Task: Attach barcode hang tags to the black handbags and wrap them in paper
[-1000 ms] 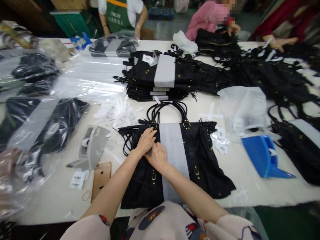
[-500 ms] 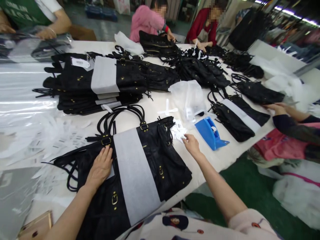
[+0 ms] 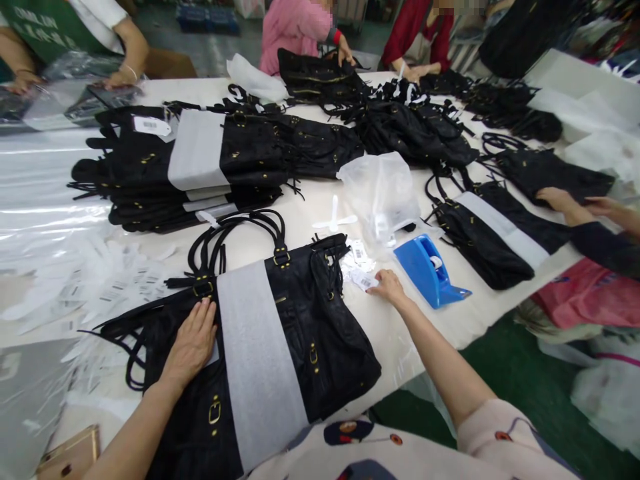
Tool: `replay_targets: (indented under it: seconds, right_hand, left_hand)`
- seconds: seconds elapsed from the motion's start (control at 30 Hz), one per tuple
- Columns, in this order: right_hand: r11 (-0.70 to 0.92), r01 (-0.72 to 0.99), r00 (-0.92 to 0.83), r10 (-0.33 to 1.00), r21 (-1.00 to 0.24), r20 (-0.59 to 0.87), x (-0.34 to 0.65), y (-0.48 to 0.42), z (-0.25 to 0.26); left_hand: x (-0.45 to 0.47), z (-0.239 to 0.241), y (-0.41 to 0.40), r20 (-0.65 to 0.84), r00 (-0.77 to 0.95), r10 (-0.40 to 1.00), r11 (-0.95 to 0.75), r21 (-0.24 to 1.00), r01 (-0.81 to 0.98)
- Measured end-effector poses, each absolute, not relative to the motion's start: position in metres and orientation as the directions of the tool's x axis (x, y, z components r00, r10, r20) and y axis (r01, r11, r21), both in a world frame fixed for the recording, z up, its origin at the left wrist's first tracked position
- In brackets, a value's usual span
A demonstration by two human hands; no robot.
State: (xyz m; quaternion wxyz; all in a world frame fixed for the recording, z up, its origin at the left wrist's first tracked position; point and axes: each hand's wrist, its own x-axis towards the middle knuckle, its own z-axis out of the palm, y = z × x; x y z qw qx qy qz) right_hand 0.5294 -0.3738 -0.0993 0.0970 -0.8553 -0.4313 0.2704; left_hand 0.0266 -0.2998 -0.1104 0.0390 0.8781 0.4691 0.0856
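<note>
A black handbag [image 3: 320,333] with a white paper band [image 3: 255,360] round its middle lies in front of me on the white table [image 3: 310,220]. My left hand [image 3: 193,343] rests flat on the bag's left half, fingers stretched out. My right hand [image 3: 387,287] reaches to the right of the bag and pinches a small white barcode tag [image 3: 364,281] from a little pile of tags [image 3: 356,257]. The bag's black handles [image 3: 235,230] loop away from me.
A blue tape dispenser [image 3: 430,270] and a clear plastic bag [image 3: 380,193] sit right of the tags. A stack of banded black bags [image 3: 200,160] lies behind, more bags to the right. Loose labels [image 3: 115,280] lie left. Other people work at the far and right sides.
Both hands were together on the bag's left part a second ago. My right hand has since swung right to the tag pile and closed on a tag; my view turned right.
</note>
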Motion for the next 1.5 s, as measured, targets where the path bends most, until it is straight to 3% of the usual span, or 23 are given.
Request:
replay_targets:
  seconds: [0.2, 0.3, 0.37, 0.47, 0.67, 0.77, 0.87, 0.97, 1.03, 1.2, 1.3, 1.5]
  right_hand:
    - [-0.599, 0.523, 0.303, 0.796, -0.607, -0.524, 0.531, -0.379, -0.078]
    - [-0.605, 0.071, 0.142, 0.793, -0.793, -0.592, 0.524, -0.387, -0.058]
    - [-0.558, -0.26, 0.037, 0.81, -0.788, -0.586, 0.516, -0.388, -0.042]
    - [-0.508, -0.446, -0.054, 0.837, -0.736, -0.545, 0.498, -0.382, -0.017]
    - [-0.525, -0.476, -0.186, 0.845, -0.706, -0.502, 0.443, -0.348, 0.021]
    - [-0.572, -0.444, -0.286, 0.82, -0.69, -0.496, 0.412, -0.332, 0.03]
    - [-0.619, -0.411, -0.406, 0.782, -0.67, -0.473, 0.383, -0.319, 0.034]
    - [-0.653, -0.382, -0.516, 0.737, -0.654, -0.435, 0.357, -0.309, 0.037]
    - [-0.665, -0.367, -0.56, 0.716, -0.65, -0.417, 0.345, -0.305, 0.04]
    - [-0.669, -0.336, -0.575, 0.703, -0.663, -0.419, 0.332, -0.3, 0.041]
    - [-0.671, -0.328, -0.555, 0.706, -0.665, -0.44, 0.331, -0.302, 0.037]
    - [-0.667, -0.313, -0.512, 0.718, -0.676, -0.472, 0.331, -0.307, 0.031]
  left_hand:
    - [0.027, -0.111, -0.301, 0.156, 0.557, 0.816, -0.577, 0.146, 0.804]
    - [0.027, -0.109, -0.3, 0.171, 0.565, 0.807, -0.589, 0.161, 0.792]
    - [0.027, -0.107, -0.3, 0.17, 0.565, 0.808, -0.589, 0.175, 0.789]
    - [0.027, -0.103, -0.299, 0.158, 0.548, 0.821, -0.57, 0.199, 0.797]
    - [0.035, -0.082, -0.301, 0.118, 0.508, 0.854, -0.521, 0.219, 0.825]
    - [0.051, -0.057, -0.303, 0.158, 0.432, 0.888, -0.46, 0.302, 0.835]
    - [0.075, -0.024, -0.303, 0.19, 0.312, 0.931, -0.365, 0.542, 0.757]
    - [0.101, 0.006, -0.299, 0.1, 0.308, 0.946, -0.24, 0.856, 0.458]
    - [0.115, 0.019, -0.297, 0.007, 0.369, 0.929, -0.103, 0.966, 0.239]
    - [0.131, 0.019, -0.299, -0.2, 0.368, 0.908, 0.261, 0.958, -0.122]
    - [0.13, 0.012, -0.301, -0.241, 0.355, 0.903, 0.344, 0.902, -0.261]
    - [0.125, 0.007, -0.301, -0.276, 0.266, 0.924, 0.327, 0.93, -0.169]
